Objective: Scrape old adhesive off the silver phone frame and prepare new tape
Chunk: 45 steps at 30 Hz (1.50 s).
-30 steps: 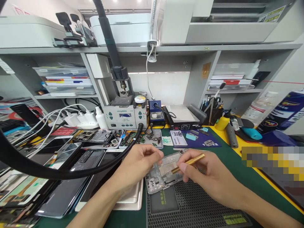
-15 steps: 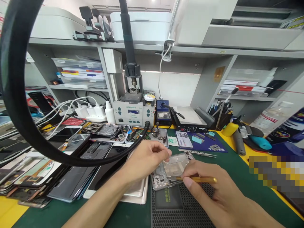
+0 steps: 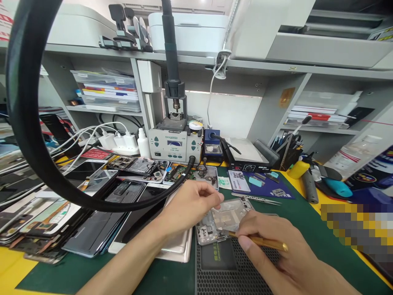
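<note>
A bare phone frame (image 3: 204,229) with a silvery inner bay lies over the black honeycomb mat (image 3: 221,282). My left hand (image 3: 196,205) is closed at the frame's far left edge, thumb and fingers bent together there; its lower fingers are hidden. Between thumb and fingers my right hand (image 3: 270,241) holds a thin pry blade with a golden handle (image 3: 267,241). The blade's flat tip touches the inside of the frame near its front edge. Handwritten marks show on the frame's left end.
Stacked phones (image 3: 104,217) and opened phone parts lie to the left. A thick black hose (image 3: 101,205) loops across from the hot-air station (image 3: 172,145). Tweezers (image 3: 258,199) and a blue pad (image 3: 276,189) with small parts lie beyond the frame.
The view has shifted slightly. My right hand has turned the golden handle so its rear end points lower and further right. My left hand stays at the frame's edge.
</note>
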Available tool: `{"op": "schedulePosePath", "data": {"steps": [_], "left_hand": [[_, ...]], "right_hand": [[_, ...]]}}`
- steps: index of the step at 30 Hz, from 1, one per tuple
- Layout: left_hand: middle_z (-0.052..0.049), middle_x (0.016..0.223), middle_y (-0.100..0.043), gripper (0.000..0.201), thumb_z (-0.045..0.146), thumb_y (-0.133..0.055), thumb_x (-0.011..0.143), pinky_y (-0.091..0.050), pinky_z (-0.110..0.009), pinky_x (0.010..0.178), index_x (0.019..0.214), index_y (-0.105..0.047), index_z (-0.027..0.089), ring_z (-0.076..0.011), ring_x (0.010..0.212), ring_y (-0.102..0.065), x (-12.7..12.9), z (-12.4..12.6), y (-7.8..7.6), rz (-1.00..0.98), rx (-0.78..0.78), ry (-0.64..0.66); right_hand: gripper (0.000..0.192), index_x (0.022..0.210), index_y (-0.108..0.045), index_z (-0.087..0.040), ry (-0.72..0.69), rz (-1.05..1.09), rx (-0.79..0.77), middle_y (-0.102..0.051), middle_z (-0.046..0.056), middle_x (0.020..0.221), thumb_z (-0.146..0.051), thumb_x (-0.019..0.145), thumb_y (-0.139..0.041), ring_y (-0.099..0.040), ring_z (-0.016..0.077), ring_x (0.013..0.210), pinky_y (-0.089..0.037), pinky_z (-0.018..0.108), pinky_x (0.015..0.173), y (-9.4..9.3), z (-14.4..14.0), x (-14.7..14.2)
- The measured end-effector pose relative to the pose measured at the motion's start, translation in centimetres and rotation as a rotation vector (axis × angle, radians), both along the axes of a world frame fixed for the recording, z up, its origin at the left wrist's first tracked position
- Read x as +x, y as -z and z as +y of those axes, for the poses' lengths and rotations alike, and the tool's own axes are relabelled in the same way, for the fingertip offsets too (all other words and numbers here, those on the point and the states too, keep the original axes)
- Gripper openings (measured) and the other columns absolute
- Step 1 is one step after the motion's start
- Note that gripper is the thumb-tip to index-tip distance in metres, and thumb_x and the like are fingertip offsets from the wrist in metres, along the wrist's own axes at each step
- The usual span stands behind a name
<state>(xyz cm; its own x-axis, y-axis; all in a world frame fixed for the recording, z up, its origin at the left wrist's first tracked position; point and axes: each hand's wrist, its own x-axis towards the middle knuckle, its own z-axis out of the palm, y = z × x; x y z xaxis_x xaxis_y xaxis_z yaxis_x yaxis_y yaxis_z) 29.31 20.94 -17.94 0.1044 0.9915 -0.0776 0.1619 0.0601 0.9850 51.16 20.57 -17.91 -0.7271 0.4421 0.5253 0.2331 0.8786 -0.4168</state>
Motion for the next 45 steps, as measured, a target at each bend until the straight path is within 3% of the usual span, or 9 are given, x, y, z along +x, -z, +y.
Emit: {"op": "schedulePosePath", "data": {"steps": [12,21,34,45], "left_hand": [[0.005,0.059,-0.055,0.022,0.036,-0.068,0.086,-0.023,-0.023,0.047,0.076,-0.072,0.017,-0.0073,0.049,-0.033,-0.1,0.0,0.0,0.017,0.017,0.005],[0.007,0.053,-0.046,0.025,0.038,-0.068,0.086,-0.023,-0.024,0.047,0.071,-0.07,0.017,-0.0084,0.049,-0.03,0.0,-0.1,-0.1,0.012,0.029,0.01],[0.003,0.062,-0.059,0.025,0.04,-0.067,0.085,-0.025,-0.025,0.048,0.077,-0.072,0.016,-0.0095,0.052,-0.035,-0.1,0.0,0.1,0.02,0.03,0.013],[0.003,0.061,-0.058,0.025,0.039,-0.067,0.085,-0.025,-0.025,0.049,0.075,-0.071,0.016,-0.0095,0.052,-0.036,-0.1,-0.1,0.0,0.013,0.051,0.006]], "right_hand": [[0.019,0.102,-0.052,-0.024,0.023,-0.021,0.028,-0.063,0.0,0.081,-0.007,0.092,-0.048,-0.065,0.0174,0.071,-0.05,0.032,0.067,0.2,-0.1,-0.2],[0.018,0.091,-0.054,-0.021,-0.004,-0.016,0.06,-0.061,-0.001,0.074,-0.005,0.091,-0.047,-0.06,0.0142,0.063,-0.046,0.027,0.058,-0.7,-0.5,-1.0],[0.017,0.092,-0.054,-0.022,0.019,-0.006,0.044,-0.062,0.0,0.075,-0.006,0.09,-0.05,-0.062,0.0154,0.063,-0.049,0.028,0.059,-0.5,-0.4,-0.6],[0.016,0.092,-0.054,-0.022,0.035,-0.021,0.035,-0.062,-0.001,0.076,-0.007,0.092,-0.049,-0.062,0.0144,0.064,-0.048,0.028,0.059,-0.5,-0.6,-0.8]]}}
